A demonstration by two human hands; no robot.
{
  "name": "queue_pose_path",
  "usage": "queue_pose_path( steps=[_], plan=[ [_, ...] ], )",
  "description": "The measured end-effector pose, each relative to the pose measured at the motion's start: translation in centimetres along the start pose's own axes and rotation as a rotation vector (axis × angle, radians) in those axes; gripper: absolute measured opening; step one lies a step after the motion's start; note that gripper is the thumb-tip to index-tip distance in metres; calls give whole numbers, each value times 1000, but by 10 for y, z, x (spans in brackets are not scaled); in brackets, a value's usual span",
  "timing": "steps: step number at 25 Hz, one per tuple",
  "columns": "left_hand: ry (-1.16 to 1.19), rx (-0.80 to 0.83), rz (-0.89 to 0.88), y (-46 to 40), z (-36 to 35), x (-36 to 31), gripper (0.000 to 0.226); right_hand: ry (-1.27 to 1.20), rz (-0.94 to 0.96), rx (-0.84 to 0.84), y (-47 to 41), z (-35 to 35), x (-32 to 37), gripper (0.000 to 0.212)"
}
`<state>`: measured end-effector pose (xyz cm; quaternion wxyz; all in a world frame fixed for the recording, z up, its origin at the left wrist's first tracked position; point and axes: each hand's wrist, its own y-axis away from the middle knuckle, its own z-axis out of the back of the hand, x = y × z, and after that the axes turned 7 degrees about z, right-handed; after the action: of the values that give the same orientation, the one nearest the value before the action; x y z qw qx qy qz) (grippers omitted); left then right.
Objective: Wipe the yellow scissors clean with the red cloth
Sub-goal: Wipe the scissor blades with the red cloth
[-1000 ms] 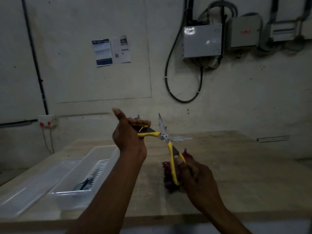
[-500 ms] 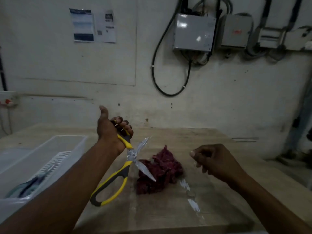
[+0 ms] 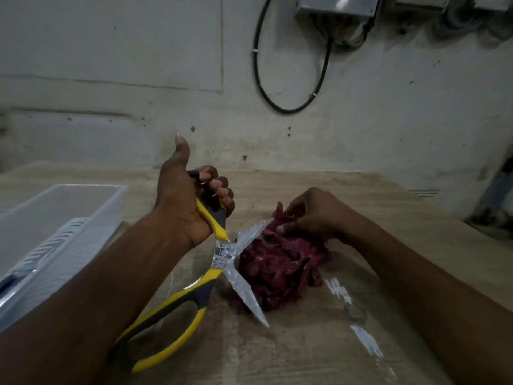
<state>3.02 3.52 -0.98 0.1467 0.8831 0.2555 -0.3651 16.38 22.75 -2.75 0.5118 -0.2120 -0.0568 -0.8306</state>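
1. A dim workshop corner: a stained pale wall with a grey metal box (image 3: pixel 337 6) and a looping black cable (image 3: pixel 286 107), and in front of it a worn wooden table (image 3: pixel 388 195).
2. The yellow scissors (image 3: pixel 222 254) are held up over the table, splayed wide open. One shiny blade points up and right toward the cloth; the other points down toward the near edge of the table.
3. The left hand (image 3: pixel 188 201) grips the upper handle, fingers curled round it and the thumb sticking straight up. The lower handle loop hangs free beside the forearm.
4. The red cloth (image 3: pixel 280 270) lies bunched on the table just right of the blades, right behind them from where I stand.
5. The right hand (image 3: pixel 313 215) is on the far top of the cloth, fingers bent and pinching a fold, close to the tip of the upper blade.
6. Further out, a clear plastic tub (image 3: pixel 69 207) sits at the left edge of the table, and some pale smears (image 3: pixel 363 340) mark the wood near the right forearm.
7. By my reckoning this is the pick-up step: the cloth is being gathered, and wiping has not begun.
8. Next the cloth needs lifting and folding over a blade, then drawing from pivot to tip, with fingers kept off the edge.
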Motion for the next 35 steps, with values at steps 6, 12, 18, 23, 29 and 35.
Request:
queue_pose_path(
  steps=[6, 12, 18, 23, 29, 35],
  plan=[
    [-43, -32, 11, -8, 6, 4, 76, -63, 139, -485, 9, 35, -34, 30],
    [-17, -81, 39, -10, 7, 11, 77, -18, 273, -254, 19, 24, -15, 49],
    [-33, -110, 48, -10, 6, 11, 75, 113, 260, -22, 22, 12, -2, 30],
    [-71, -119, 88, -12, 8, 11, 73, -23, 444, -45, 48, 33, 17, 24],
    [-47, -124, 124, -17, 11, 14, 73, -160, 744, -61, 77, 20, 53, 19],
    [-43, -107, 115, -19, 10, 15, 73, -151, 854, -261, 72, -17, 61, 18]
  ],
)
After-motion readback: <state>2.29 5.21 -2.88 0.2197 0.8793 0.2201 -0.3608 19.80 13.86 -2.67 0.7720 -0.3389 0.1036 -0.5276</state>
